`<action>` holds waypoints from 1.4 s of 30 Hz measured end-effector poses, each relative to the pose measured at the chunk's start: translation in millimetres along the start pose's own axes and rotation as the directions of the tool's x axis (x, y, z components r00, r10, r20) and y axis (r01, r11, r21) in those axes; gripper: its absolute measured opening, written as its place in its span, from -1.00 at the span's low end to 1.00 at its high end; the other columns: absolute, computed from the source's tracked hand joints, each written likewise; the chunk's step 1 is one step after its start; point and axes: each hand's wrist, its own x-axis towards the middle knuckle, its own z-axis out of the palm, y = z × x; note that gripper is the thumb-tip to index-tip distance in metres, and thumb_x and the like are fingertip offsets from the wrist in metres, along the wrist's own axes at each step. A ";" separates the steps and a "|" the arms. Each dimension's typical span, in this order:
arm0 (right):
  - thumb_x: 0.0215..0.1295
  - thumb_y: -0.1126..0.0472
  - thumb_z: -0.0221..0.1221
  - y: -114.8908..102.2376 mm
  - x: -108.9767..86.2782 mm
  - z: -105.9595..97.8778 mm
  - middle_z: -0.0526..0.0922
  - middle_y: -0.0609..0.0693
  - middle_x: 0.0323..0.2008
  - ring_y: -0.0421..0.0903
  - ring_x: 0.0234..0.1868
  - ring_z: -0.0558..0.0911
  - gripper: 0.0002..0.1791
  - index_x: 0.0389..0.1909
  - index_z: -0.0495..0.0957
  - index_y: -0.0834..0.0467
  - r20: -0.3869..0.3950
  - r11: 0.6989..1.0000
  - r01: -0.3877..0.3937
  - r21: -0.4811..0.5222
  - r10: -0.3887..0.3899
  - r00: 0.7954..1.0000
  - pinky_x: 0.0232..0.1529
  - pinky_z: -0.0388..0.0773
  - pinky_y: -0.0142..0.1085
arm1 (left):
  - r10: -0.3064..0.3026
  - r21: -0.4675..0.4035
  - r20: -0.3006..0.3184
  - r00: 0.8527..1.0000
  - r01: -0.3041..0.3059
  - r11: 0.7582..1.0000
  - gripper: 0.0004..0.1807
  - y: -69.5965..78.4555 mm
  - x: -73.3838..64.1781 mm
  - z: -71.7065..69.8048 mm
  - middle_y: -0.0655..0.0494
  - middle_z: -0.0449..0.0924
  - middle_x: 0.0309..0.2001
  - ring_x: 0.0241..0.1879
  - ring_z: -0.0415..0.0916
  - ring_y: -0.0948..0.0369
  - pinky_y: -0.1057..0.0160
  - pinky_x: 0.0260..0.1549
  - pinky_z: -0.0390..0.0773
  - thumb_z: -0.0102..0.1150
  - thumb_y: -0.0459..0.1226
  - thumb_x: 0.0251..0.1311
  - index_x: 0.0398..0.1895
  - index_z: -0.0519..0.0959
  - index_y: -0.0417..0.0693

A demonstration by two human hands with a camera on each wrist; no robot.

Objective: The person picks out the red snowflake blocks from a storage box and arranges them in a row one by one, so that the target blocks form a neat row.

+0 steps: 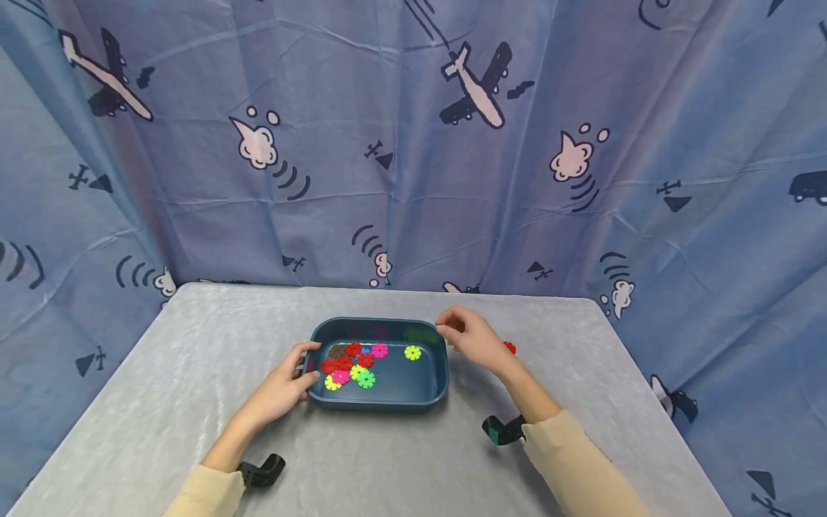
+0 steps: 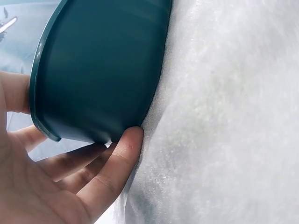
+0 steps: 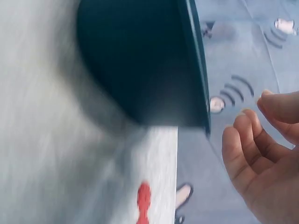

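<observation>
A dark teal plastic bin stands on the table with several colourful notched plastic discs inside, mostly toward its left end. One yellow-green disc lies apart on the right of the floor of the bin. My left hand grips the left end, with thumb and a finger over the rim and other fingers against the outer wall. Just beyond the right rim, my right hand hovers with loosely bent fingers; nothing shows between them in the right wrist view. A red disc lies on the table behind that hand.
The table has a pale grey cloth cover. A blue curtain printed with planes hangs along the back and sides. Black wrist cameras sit at both wrists, below beige sleeves.
</observation>
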 end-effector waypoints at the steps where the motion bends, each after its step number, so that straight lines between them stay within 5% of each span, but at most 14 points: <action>1: 0.49 0.23 0.17 -3.4 0.7 5.1 0.58 0.09 -0.26 0.02 -0.28 0.55 -0.88 -0.06 0.56 0.19 0.000 1.000 0.002 -0.002 -0.002 1.000 -0.29 0.55 -0.24 | 0.001 0.000 -0.001 1.000 -0.001 1.000 -0.43 -0.1 -0.1 0.3 -0.33 0.25 0.41 -0.27 0.57 0.12 0.15 -0.26 0.56 0.07 -0.25 0.46 0.49 0.23 0.10; 12: 0.44 0.21 0.24 -26.2 14.5 56.2 0.57 -0.03 -0.30 -0.08 -0.30 0.51 -0.88 -0.11 0.60 0.15 0.023 0.997 0.080 -0.010 -0.079 0.997 -0.28 0.51 -0.26 | -0.011 -0.008 -0.005 1.000 0.011 1.000 -0.43 1.6 -3.8 4.3 -0.32 0.31 0.36 -0.28 0.57 0.14 0.17 -0.29 0.57 0.07 -0.25 0.46 0.49 0.23 0.09; 25: 0.42 0.22 0.27 -38.3 38.2 104.0 0.51 -0.03 -0.41 -0.12 -0.40 0.47 -0.88 -0.14 0.56 0.15 0.067 0.996 0.081 -0.037 -0.079 0.995 -0.36 0.43 -0.35 | -0.010 0.001 0.000 1.000 0.010 1.000 -0.42 0.3 -0.8 -1.4 -0.33 0.27 0.40 -0.21 0.58 0.11 0.15 -0.26 0.57 0.07 -0.24 0.47 0.50 0.21 0.08; 42: 0.24 0.21 0.43 -19.9 48.7 124.0 0.48 -0.06 -0.43 -0.13 -0.37 0.46 -0.77 -0.19 0.59 0.16 0.148 0.966 0.059 -0.250 -0.022 0.989 -0.33 0.44 -0.30 | -0.009 -0.004 -0.008 1.000 0.009 1.000 -0.42 0.8 -0.2 0.9 -0.31 0.25 0.41 -0.05 0.56 0.07 0.18 -0.25 0.60 0.08 -0.25 0.46 0.49 0.23 0.10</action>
